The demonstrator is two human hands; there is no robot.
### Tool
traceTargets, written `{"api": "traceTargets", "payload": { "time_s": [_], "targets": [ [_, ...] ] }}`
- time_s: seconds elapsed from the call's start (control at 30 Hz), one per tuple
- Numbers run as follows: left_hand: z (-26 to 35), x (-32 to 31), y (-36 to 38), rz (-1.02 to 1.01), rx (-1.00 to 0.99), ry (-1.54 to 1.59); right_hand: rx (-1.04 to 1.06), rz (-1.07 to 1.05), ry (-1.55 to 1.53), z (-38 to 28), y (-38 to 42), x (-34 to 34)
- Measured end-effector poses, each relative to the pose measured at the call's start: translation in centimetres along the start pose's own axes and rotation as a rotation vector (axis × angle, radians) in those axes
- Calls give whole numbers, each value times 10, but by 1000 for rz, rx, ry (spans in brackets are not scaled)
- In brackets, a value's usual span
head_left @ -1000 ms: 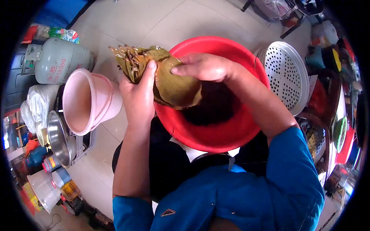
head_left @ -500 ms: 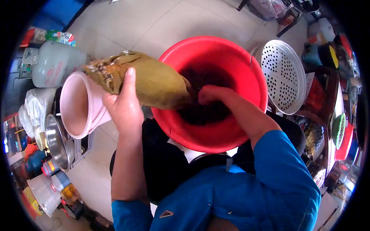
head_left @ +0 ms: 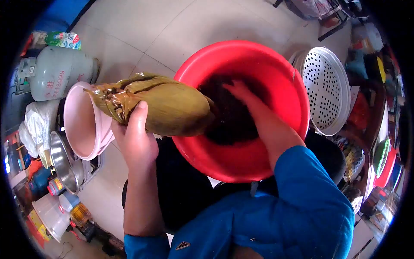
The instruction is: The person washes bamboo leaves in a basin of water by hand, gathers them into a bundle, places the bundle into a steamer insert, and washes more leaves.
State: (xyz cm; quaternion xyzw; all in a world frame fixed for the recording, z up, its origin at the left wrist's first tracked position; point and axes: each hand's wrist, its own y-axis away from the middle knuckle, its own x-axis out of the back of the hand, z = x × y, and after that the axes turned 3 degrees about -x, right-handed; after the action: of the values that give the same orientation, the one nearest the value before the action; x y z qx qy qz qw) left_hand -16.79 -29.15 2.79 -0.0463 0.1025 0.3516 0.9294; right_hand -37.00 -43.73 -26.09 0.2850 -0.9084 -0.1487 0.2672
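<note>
My left hand [head_left: 139, 140] grips a large olive-brown leaf bundle [head_left: 172, 105] from below, thumb over its near side. The bundle lies nearly level, with its gathered, wet-looking end to the left and its rounded end over the rim of a red basin [head_left: 241, 170]. Inside the basin is a dark, loose mass [head_left: 235, 129] whose kind I cannot make out. My right hand [head_left: 239, 91] is down in the basin at this dark mass, its fingers apart and nothing visible in them. The bundle's opening, if any, faces away from view.
A pink bucket [head_left: 71, 123] and a steel bowl [head_left: 58, 162] stand at left, near a grey gas cylinder [head_left: 62, 73]. On the right, a perforated white steamer tray [head_left: 323, 88] leans close to the basin. Bottles and tubs crowd the lower left.
My right hand has gone from a closed fist beside the bundle's end to spread fingers farther up in the basin. The bundle, still in my left hand, sits slightly lower.
</note>
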Motion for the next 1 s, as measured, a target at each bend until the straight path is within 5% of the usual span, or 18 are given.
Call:
{"api": "traceTargets", "payload": {
  "time_s": [0.1, 0.23, 0.3, 0.37, 0.47, 0.53, 0.63, 0.67, 0.77, 0.83, 1.0],
  "targets": [
    [-4, -2, -3, 14, 38, 60, -46, 279, 135, 27, 4, -23],
    [-6, -1, -6, -38, 23, 136, 130, 361, 229, -1, 8, 9],
    [-3, -2, -3, -40, 11, 131, 15, 174, -378, -57, 32, 43],
    [0, -11, 0, -11, -71, 105, -103, -253, -457, -76, 33, 77],
    [-3, -7, -2, -62, -11, 170, 26, -407, -120, -186, 98, 105],
    [-10, -6, -3, -69, -27, 170, 429, -567, 15, -206, 108, 94],
    [-11, -5, 1, -172, 106, 258, 232, -629, -156, -250, 123, 58],
    [-10, -4, 5, -171, 107, 257, 236, -662, -376, -249, 118, 50],
    [-2, -16, 18, -333, -297, -231, 178, -707, -532, -249, 115, 46],
    [-11, -12, 17, -233, -263, -237, 238, -646, -190, -252, 123, 50],
    [-2, -13, 3, 28, -265, 41, 355, -464, -108, -104, 65, -12]
  ]
}}
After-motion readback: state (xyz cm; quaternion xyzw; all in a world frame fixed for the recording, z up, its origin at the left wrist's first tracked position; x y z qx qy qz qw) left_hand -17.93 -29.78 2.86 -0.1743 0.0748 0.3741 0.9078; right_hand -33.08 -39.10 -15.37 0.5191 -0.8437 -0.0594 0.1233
